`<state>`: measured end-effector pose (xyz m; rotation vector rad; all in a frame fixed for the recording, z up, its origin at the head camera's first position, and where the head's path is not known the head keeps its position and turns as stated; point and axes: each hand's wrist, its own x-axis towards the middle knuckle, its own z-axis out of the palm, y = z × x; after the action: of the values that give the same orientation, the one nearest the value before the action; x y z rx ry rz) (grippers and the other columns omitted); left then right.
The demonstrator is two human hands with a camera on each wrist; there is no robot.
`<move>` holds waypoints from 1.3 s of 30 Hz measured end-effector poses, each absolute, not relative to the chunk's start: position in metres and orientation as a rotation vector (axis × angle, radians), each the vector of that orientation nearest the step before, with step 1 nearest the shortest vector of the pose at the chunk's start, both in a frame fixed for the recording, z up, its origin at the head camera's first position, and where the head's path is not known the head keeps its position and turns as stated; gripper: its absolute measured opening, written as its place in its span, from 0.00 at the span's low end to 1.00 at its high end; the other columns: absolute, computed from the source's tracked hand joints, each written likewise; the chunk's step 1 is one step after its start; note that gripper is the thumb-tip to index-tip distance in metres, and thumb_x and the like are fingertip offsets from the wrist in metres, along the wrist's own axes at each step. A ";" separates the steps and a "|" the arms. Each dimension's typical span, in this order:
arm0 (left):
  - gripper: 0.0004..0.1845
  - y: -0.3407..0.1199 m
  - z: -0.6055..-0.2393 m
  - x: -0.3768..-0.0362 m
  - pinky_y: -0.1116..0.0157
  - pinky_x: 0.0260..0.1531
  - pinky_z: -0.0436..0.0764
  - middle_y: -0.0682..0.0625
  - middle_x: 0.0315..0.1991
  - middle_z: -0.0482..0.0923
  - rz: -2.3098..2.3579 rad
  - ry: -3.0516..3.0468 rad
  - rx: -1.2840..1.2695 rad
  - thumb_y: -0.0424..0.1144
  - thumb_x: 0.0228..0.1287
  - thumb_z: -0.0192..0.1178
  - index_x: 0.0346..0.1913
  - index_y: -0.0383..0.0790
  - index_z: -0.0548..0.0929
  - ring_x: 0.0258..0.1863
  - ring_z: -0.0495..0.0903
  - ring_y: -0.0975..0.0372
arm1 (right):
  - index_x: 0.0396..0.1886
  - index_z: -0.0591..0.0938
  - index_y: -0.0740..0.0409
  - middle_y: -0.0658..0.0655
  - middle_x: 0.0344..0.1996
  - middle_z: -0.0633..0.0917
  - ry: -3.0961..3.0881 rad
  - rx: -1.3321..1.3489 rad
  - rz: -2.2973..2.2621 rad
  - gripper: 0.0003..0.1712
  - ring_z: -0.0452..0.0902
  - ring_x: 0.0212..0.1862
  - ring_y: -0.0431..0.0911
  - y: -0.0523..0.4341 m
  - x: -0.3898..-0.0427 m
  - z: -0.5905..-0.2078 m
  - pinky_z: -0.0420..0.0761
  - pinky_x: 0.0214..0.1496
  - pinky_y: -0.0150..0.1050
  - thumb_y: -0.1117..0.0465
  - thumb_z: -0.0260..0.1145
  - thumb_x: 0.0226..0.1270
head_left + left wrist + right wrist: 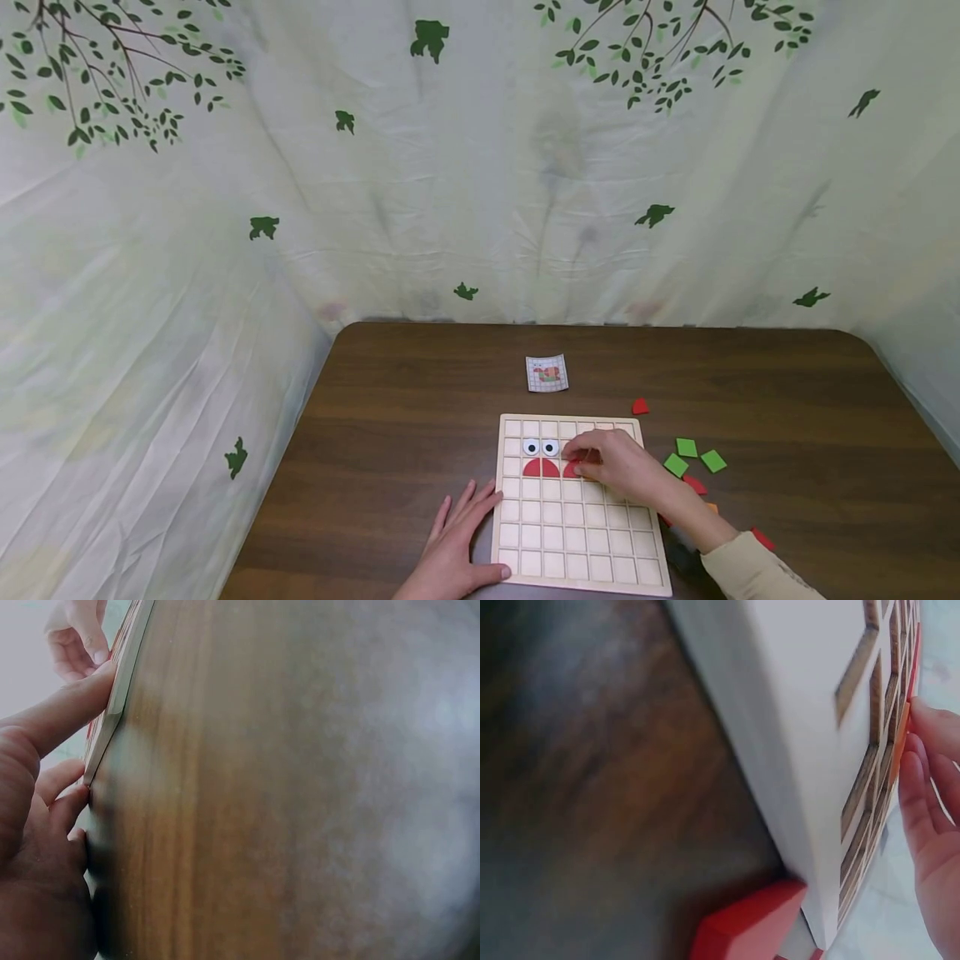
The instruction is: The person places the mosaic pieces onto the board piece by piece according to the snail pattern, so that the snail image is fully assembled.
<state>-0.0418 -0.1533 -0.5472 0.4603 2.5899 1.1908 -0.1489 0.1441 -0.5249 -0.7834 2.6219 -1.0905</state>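
Note:
A pale wooden grid board [581, 533] lies on the brown table [420, 417]. Two round eye pieces [541, 447] sit in its second row, with red half-round pieces [541, 468] just below them. My right hand [609, 463] reaches over the board from the right, and its curled fingertips pinch a red piece [572, 469] down at a cell beside those. In the right wrist view my fingers [930, 787] lie against the board [817, 712]. My left hand [457, 537] rests flat on the table, fingers straight, thumb touching the board's left edge [120, 697].
A small pattern card [547, 373] lies beyond the board. Right of the board are loose pieces: a red one [640, 407], three green squares [686, 447] and more red ones [695, 484]. Another red piece [742, 930] lies against the board's edge. Leaf-printed cloth surrounds the table.

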 end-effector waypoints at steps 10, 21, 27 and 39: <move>0.47 -0.152 -0.548 -0.041 0.47 0.66 0.33 0.53 0.76 0.57 1.212 2.573 0.447 0.52 0.46 0.76 0.72 0.52 0.68 0.76 0.46 0.49 | 0.43 0.87 0.52 0.44 0.38 0.84 2.718 -0.695 -1.139 0.13 0.76 0.37 0.37 0.158 -0.149 -0.524 0.81 0.41 0.35 0.68 0.73 0.59; 0.47 -0.153 -0.548 -0.042 0.43 0.66 0.34 0.53 0.76 0.57 1.206 2.561 0.425 0.52 0.46 0.75 0.72 0.52 0.68 0.76 0.45 0.48 | 0.49 0.85 0.55 0.52 0.42 0.84 2.868 -0.460 -1.202 0.14 0.78 0.39 0.45 0.199 -0.161 -0.522 0.81 0.39 0.40 0.68 0.69 0.63; 0.47 -0.153 -0.549 -0.041 0.43 0.65 0.34 0.53 0.75 0.57 1.197 2.568 0.423 0.52 0.46 0.75 0.71 0.51 0.68 0.76 0.46 0.48 | 0.51 0.84 0.57 0.57 0.50 0.81 2.904 -0.498 -1.143 0.16 0.78 0.46 0.52 0.216 -0.177 -0.525 0.81 0.44 0.48 0.71 0.66 0.65; 0.47 -0.153 -0.550 -0.042 0.42 0.65 0.35 0.53 0.75 0.58 1.201 2.572 0.430 0.53 0.45 0.76 0.71 0.52 0.68 0.76 0.46 0.48 | 0.44 0.87 0.58 0.57 0.46 0.80 2.909 -0.535 -0.991 0.13 0.77 0.46 0.54 0.229 -0.192 -0.533 0.80 0.46 0.52 0.73 0.68 0.61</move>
<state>-0.0415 -0.1526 -0.5502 0.4304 2.5720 1.2012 -0.1918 0.2295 -0.5325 -0.5345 2.9094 -0.9914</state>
